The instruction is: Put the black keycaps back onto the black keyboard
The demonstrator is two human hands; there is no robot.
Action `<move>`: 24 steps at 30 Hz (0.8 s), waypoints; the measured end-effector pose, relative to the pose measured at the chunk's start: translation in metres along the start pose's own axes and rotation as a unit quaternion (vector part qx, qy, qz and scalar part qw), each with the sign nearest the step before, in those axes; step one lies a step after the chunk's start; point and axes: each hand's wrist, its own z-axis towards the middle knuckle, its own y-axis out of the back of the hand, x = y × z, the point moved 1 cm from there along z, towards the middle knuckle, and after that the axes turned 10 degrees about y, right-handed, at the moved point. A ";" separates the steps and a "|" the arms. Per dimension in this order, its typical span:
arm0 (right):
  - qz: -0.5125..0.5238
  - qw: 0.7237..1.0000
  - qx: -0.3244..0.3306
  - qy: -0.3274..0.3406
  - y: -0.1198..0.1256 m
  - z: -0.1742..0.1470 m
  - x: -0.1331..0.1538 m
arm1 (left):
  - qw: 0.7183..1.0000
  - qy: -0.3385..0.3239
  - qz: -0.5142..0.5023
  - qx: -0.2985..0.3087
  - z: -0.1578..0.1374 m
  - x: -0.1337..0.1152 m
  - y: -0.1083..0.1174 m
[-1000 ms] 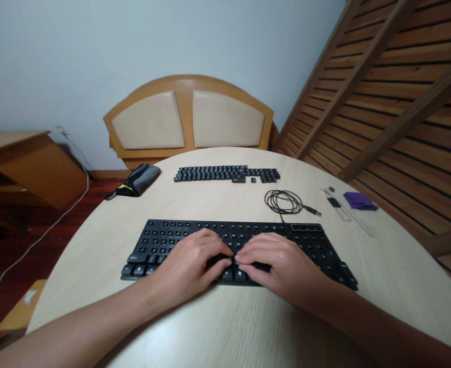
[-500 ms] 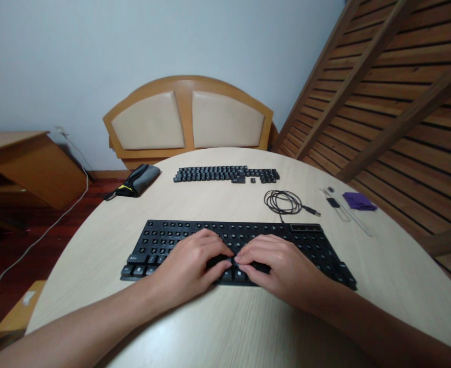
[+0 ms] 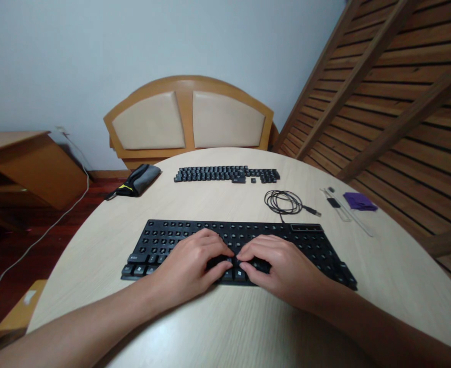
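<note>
A black keyboard point(image 3: 187, 240) lies before me, its upper rows bare of keycaps and its lower rows partly fitted with them. My left hand point(image 3: 200, 258) rests over its middle, fingers curled and thumb and fingertips closed round a small black keycap in the lower rows. Opposite it, my right hand point(image 3: 277, 258) is curled too, thumb and fingertips close together at the same spot. The fingers largely hide the keycap between them. Below the fingertips, a Windows keycap point(image 3: 239, 275) sits in the bottom row.
Loose keycaps point(image 3: 210, 174) stand in rows at the back of the round table point(image 3: 225, 327). A coiled USB cable point(image 3: 282, 203) lies behind the keyboard. Slim tools point(image 3: 350, 210) and a purple cloth point(image 3: 359, 201) are on the right, a dark pouch point(image 3: 139, 180) on the left.
My right fingertips have shifted slightly right, away from the left fingertips. The left hand stays nearly still, and the keyboard has not visibly moved.
</note>
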 end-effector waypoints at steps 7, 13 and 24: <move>-0.007 1.000 0.004 0.016 0.001 0.000 0.001 | 1.000 -0.012 -0.003 0.011 0.000 -0.001 0.002; -0.014 1.000 0.004 0.012 -0.001 0.000 0.001 | 1.000 -0.022 -0.003 0.021 0.002 -0.002 0.003; -0.026 0.999 0.005 0.017 -0.002 -0.001 0.000 | 1.000 -0.025 -0.001 0.010 0.000 0.000 0.001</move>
